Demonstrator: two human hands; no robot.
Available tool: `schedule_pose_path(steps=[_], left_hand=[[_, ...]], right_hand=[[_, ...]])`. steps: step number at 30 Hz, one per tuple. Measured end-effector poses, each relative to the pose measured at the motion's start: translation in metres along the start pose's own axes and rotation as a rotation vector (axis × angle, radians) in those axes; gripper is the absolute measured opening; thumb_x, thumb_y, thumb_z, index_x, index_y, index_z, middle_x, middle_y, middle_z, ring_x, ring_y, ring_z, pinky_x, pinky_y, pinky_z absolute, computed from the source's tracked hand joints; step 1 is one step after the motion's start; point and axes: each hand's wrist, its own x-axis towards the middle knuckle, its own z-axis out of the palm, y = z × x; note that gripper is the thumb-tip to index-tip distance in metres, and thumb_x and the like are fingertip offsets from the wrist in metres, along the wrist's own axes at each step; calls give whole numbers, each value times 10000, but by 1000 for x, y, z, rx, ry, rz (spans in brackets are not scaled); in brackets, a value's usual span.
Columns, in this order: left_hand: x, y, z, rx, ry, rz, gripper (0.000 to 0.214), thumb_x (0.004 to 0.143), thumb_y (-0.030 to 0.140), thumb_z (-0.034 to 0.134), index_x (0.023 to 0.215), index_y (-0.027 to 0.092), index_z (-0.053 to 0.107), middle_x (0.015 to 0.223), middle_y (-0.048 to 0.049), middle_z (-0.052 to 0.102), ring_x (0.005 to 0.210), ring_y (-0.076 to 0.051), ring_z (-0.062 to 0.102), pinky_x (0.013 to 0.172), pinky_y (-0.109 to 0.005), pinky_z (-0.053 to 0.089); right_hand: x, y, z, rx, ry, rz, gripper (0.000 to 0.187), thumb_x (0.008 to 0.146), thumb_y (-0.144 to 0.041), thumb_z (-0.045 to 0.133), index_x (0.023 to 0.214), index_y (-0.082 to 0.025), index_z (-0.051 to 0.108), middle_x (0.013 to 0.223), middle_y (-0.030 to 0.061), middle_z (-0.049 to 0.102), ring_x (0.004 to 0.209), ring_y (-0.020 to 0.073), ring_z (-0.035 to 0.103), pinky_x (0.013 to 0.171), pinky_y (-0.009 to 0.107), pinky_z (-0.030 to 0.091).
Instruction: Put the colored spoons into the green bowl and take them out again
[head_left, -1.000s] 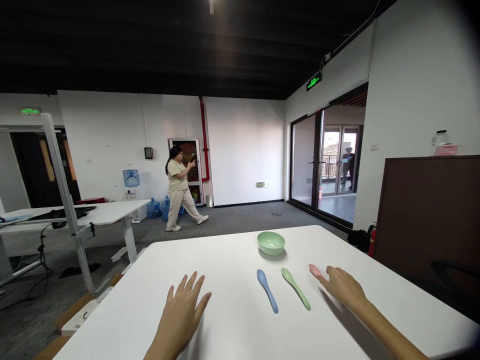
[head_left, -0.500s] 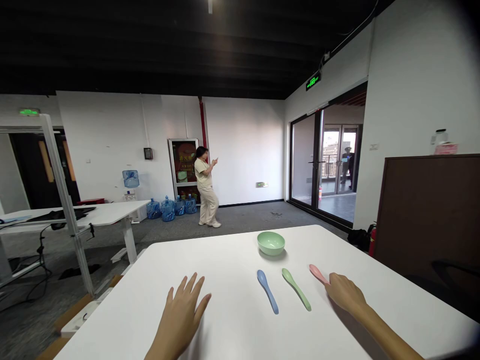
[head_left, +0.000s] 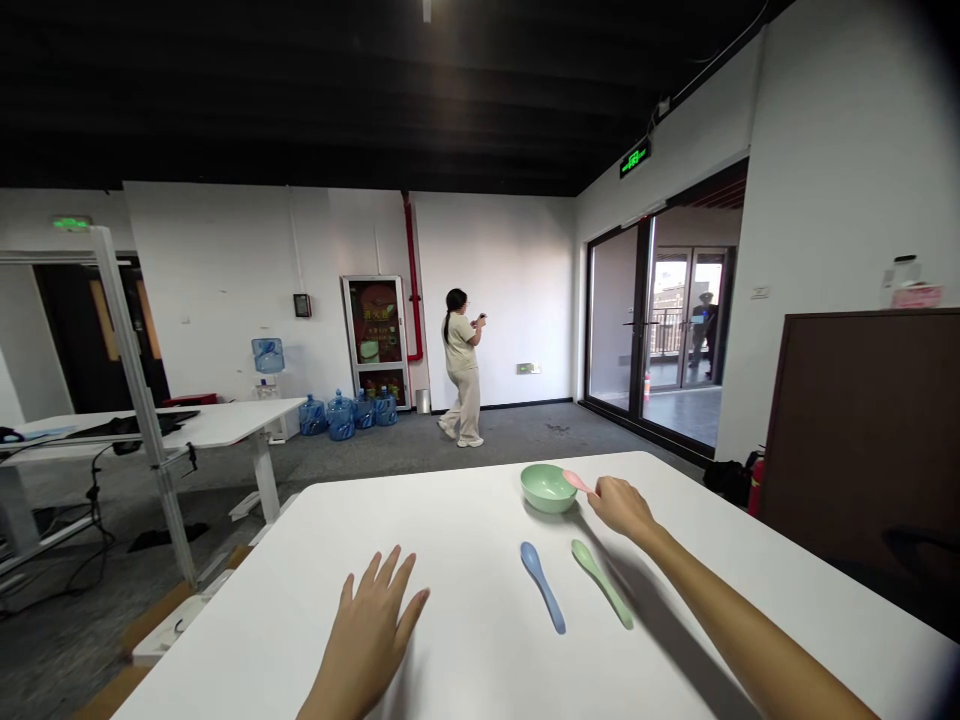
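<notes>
My right hand (head_left: 622, 508) is closed around the handle of a pink spoon (head_left: 577, 482). The spoon's bowl end reaches over the right rim of a green bowl (head_left: 548, 492) near the far side of the table. Closer to me lie a blue spoon (head_left: 543, 588) and a light green spoon (head_left: 602, 584), side by side with their handles toward me. Over the left part of the table, my left hand (head_left: 373, 625) is open with fingers spread, holding nothing; whether it touches the surface I cannot tell.
The white table (head_left: 450, 560) has rounded far corners. Beyond it a person (head_left: 463, 370) walks near the wall. Blue water bottles (head_left: 341, 415) stand on the floor. A second table (head_left: 247, 418) with a metal post is on the left, a brown cabinet (head_left: 862, 430) on the right.
My right hand has lifted the pink spoon from the table and carried it left and away from me to the bowl. My left hand stays put. The walking person has moved right.
</notes>
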Motion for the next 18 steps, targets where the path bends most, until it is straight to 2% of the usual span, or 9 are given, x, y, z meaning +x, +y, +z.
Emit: schedule_pose_path(steps=[5,11,18], left_hand=[[0,-2,2,-29,16,13,561,1034,489,373,1518,258,537,1634,-102,497,1538,-368,403,1220,-645,373],[2,-4,7,-39,34,13,561,1034,502,363,1514,270,541,1627,-97,511,1534,-367,413,1214,-649,379],[3,-7,11,-40,25,-4,572,1036,515,345,1515,268,538,1637,-91,501,1543,-359,399,1224,-637,368]], right_hand=[[26,-29,11,16,-20,3,315,993,-346,501,1041,-140,734,1131,199,752,1012,294,722,739,317,429],[45,-45,27,30,-55,17,531,1015,-570,458,1099,-124,733,1178,234,739,1083,338,717,798,358,480],[57,-50,42,28,-67,58,511,979,-518,560,1202,-79,698,1251,262,719,1114,322,716,805,338,502]])
